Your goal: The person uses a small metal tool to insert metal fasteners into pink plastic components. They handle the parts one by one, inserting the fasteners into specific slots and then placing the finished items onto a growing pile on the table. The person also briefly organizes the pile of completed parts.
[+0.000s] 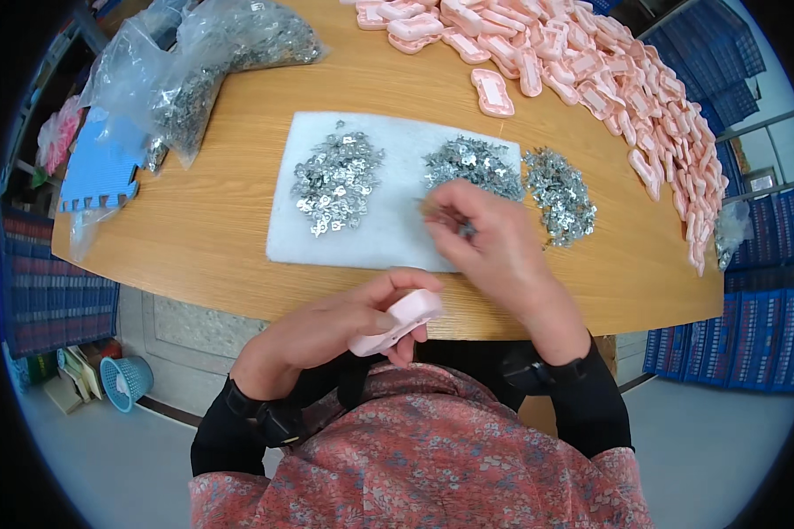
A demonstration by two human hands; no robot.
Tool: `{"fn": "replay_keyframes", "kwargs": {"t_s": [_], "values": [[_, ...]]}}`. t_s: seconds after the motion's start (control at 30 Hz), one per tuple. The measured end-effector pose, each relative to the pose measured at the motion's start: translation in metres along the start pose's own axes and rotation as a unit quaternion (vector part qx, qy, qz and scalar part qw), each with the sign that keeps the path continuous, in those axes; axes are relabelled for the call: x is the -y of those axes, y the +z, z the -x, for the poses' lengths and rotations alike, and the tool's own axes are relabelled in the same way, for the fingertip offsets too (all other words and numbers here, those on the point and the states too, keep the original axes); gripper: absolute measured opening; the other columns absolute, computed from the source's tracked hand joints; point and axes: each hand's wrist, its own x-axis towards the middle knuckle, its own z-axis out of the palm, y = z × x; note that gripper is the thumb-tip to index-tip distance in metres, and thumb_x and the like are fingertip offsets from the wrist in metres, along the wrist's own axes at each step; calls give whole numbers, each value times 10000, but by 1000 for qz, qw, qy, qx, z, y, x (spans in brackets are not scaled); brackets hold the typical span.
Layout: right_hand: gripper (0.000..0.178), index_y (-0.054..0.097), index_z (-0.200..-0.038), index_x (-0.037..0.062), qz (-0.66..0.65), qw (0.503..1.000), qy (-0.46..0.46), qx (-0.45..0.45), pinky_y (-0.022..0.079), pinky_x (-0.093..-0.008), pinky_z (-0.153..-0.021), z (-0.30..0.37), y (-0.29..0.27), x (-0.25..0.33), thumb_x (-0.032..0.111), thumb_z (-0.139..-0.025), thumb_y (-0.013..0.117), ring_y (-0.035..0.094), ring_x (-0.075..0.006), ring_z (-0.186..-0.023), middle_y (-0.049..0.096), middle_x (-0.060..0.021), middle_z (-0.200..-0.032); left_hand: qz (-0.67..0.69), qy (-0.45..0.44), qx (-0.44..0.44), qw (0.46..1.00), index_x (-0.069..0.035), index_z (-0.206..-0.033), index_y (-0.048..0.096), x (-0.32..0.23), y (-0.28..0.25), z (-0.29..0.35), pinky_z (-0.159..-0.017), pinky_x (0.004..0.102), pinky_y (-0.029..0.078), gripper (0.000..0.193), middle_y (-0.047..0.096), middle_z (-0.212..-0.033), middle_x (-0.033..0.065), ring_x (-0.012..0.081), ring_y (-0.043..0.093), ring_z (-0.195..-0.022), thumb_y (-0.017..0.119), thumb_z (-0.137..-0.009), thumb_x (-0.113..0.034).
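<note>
My left hand (pixel 313 331) is closed around a pale pink plastic shell (pixel 404 319), tilted just off the table's near edge. Over the white pad (pixel 397 242), my right hand (pixel 503 251) has its fingers curled in. Small dark metal pieces (pixel 464 227) show between its fingers and palm; its fingertips are a little blurred. Beyond that hand, a heap of small silver metal pieces (pixel 475 164) lies on the pad, partly covered by the hand. A second heap of flat silver metal plates (pixel 340 181) spreads over the pad's left side.
Right of the pad, another metal heap (pixel 560 198) rests on the wooden table (pixel 212 225). Many pink shells (pixel 582 66) cover the far right. Clear plastic bags of metal parts (pixel 194 88) and blue foam mats (pixel 101 167) occupy the far left. A blue basket (pixel 125 383) stands on the floor.
</note>
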Motion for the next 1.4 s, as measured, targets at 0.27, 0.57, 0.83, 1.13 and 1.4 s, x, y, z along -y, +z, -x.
{"fn": "replay_keyframes", "kwargs": {"t_s": [0.27,0.57,0.83,1.13,1.4], "values": [[185,585,-975,26,112,992,-65,16,521,-323,-660,-39,25,-6,47,-835,704,647,-214,-698,661,-125,-827,91,137,-90,982,-90,-1441,353,7,-5,18,-754,321,523,587,605,-955,110,206,639,-784,590,-942,-290],[165,598,-987,75,237,968,-70,38,522,-428,-677,-17,-1,-18,85,-838,669,660,-350,-760,658,-136,-835,125,177,-156,964,-71,-1449,342,3,-5,1,-733,336,541,552,609,-943,124,202,633,-790,513,-1001,-344],[189,626,-1026,80,130,989,-20,62,544,-392,-694,-18,-3,-2,65,-844,673,676,-325,-770,683,-131,-874,112,196,-169,959,-72,-1449,343,7,-7,-1,-745,352,554,552,611,-962,127,201,633,-814,514,-1000,-343],[217,633,-1050,65,240,968,-62,47,548,-376,-702,-7,-4,-16,46,-840,681,684,-304,-781,695,-107,-950,112,196,-182,957,-74,-1446,342,7,-7,-4,-750,362,564,549,611,-964,133,204,637,-822,524,-999,-335],[202,637,-1036,62,101,993,-17,55,533,-347,-670,-6,-9,-9,33,-844,692,675,-222,-735,668,-86,-909,116,204,-183,955,-78,-1447,341,10,-8,-4,-756,358,563,576,617,-954,134,205,643,-820,558,-985,-345]]}}
